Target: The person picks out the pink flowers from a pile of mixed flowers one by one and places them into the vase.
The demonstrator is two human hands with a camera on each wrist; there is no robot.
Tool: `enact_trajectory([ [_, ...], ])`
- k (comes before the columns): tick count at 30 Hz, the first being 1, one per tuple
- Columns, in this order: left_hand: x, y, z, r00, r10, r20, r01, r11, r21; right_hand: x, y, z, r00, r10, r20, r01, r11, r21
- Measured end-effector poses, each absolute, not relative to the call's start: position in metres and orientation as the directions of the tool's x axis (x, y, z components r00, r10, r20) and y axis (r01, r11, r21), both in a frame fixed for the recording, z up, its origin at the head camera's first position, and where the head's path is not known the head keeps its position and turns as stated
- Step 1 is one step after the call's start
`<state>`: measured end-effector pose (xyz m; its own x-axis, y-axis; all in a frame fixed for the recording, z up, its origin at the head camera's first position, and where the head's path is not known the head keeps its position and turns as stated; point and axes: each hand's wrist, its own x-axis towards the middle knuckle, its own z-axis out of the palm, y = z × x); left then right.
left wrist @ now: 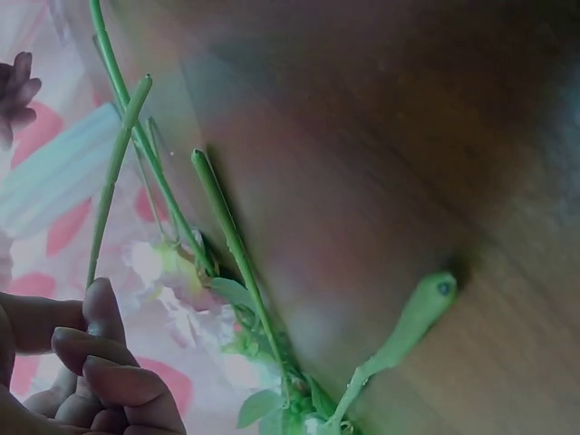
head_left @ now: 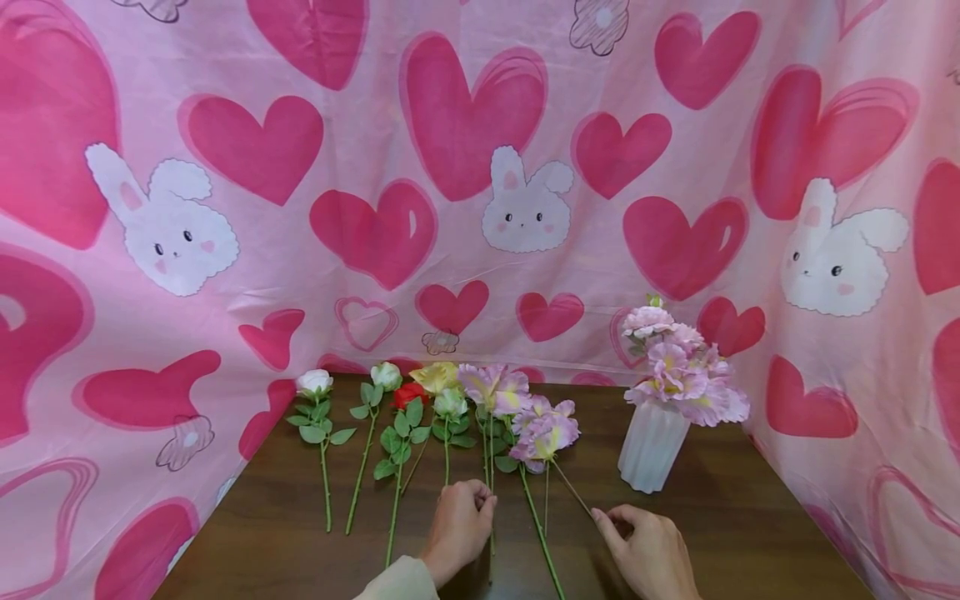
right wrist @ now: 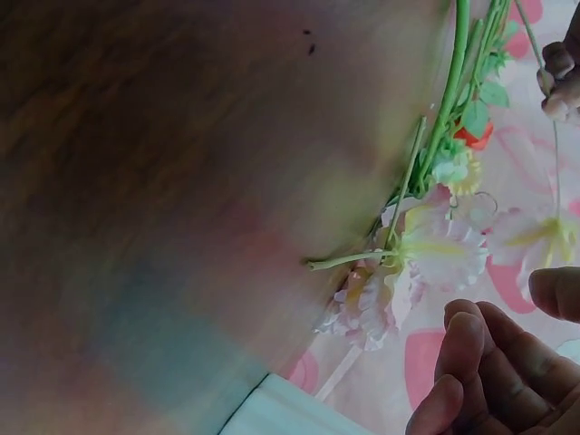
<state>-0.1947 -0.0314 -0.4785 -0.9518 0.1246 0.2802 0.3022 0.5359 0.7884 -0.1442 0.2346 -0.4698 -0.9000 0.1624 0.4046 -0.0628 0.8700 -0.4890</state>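
Observation:
My left hand [head_left: 461, 525] pinches the thin green stem [left wrist: 109, 204] of an artificial pink-purple flower [head_left: 492, 388] with a yellow throat, its bloom at the far end. My right hand [head_left: 651, 550] is beside the stem end of another ruffled pink flower [head_left: 545, 432] lying on the table. In the right wrist view, the right thumb [right wrist: 557, 292] is apart from the relaxed fingers, with nothing between them. That flower's stem end [right wrist: 317, 265] shows apart from the hand there.
White roses [head_left: 313, 382], a red flower [head_left: 410, 394] and a yellow flower [head_left: 437, 377] lie in a row on the brown table [head_left: 247, 542]. At the right, a white fluted vase [head_left: 652, 450] holds pink flowers [head_left: 678, 367]. A pink heart-patterned cloth [head_left: 480, 275] hangs behind.

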Motion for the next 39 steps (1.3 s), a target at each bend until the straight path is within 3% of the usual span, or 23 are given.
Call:
enact_trajectory([
  [24, -0.18, -0.029, -0.47, -0.819, 0.287, 0.497, 0.57, 0.505, 0.648, -0.144, 0.23, -0.47, -0.892, 0.16, 0.422, -0.083, 0.861, -0.502],
  [39, -0.176, -0.021, -0.471, -0.766, 0.336, 0.548, 0.635, 0.526, 0.565, -0.146, 0.226, -0.471, -0.871, 0.153, 0.467, -0.134, 0.84, -0.525],
])
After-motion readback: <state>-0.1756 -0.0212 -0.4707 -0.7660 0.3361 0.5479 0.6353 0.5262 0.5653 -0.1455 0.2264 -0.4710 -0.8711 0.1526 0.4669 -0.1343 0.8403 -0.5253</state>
